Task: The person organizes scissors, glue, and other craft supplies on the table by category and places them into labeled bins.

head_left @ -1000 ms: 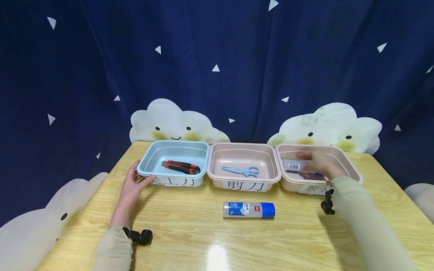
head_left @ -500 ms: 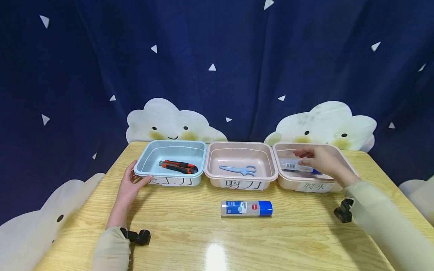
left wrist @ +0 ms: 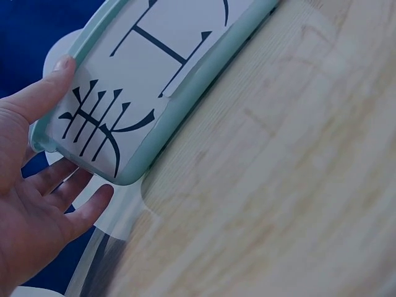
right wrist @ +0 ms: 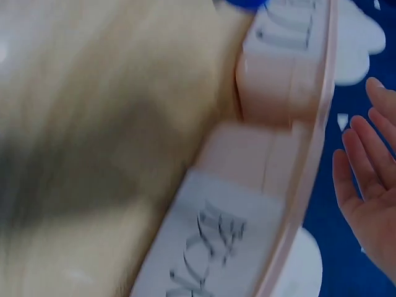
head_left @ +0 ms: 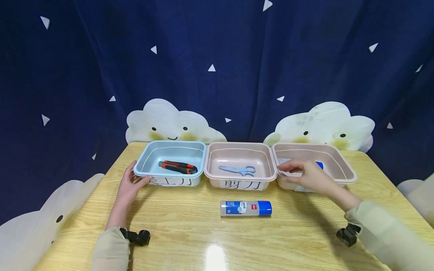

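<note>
My left hand (head_left: pixel 129 186) holds the near left corner of the light blue bin (head_left: pixel 173 150), thumb at the front rim and fingers along the side. Two black and orange utility knives (head_left: pixel 183 169) lie in that bin. My right hand (head_left: pixel 310 175), nothing in it, hovers over the front rim of the right pinkish bin (head_left: pixel 333 169), its fingers loosely bent. It partly hides a clear glue bottle inside, whose blue cap (head_left: pixel 320 165) shows. The middle pinkish bin (head_left: pixel 242 151) holds light blue scissors (head_left: pixel 241 171). Another glue bottle (head_left: pixel 245 208) lies on its side in front of it.
The three bins stand in a row along the back of the wooden table (head_left: pixel 176 233), each with a paper label in front. Behind them hangs a dark blue curtain (head_left: pixel 190 75) with white clouds.
My right hand has let go of the glue bottle in the right bin, risen, then moved toward the bin's front rim. My left hand has stayed at the blue bin's corner.
</note>
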Motion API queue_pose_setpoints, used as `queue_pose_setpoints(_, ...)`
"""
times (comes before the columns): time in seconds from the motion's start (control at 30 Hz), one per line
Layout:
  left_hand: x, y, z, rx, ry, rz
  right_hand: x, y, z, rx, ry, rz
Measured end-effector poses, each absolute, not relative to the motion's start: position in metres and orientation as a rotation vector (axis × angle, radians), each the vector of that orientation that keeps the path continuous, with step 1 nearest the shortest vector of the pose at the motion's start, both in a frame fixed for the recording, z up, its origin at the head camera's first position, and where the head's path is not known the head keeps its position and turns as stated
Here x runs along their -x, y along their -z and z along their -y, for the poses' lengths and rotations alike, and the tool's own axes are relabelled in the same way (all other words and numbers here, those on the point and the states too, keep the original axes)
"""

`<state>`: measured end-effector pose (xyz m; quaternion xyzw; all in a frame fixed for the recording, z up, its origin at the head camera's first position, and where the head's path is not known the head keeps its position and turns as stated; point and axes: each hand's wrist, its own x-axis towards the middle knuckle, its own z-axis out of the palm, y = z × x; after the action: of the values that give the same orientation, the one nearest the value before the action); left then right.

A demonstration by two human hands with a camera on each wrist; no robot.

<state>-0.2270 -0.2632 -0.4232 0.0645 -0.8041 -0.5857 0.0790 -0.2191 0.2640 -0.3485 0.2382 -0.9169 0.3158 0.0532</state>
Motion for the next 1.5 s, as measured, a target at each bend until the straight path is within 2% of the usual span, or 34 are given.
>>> queue_pose_setpoints(0.53, 0.227, 0.425, 0.264, -0.204, 1.75, 2.41, 0.188, 0.383, -0.213, -1.002, -0.851, 2.718)
queue_pose_setpoints(0.93, 0.228, 0.426, 0.265, -0.196, 1.75, 2.399, 0.19, 0.398, -0.193, -1.183, -0.806, 2.75)
queue_pose_setpoints(1.5, 0.227, 0.423, 0.263, -0.204, 1.772, 2.398, 0.195, 0.405, -0.17, -1.269, -0.717, 2.785)
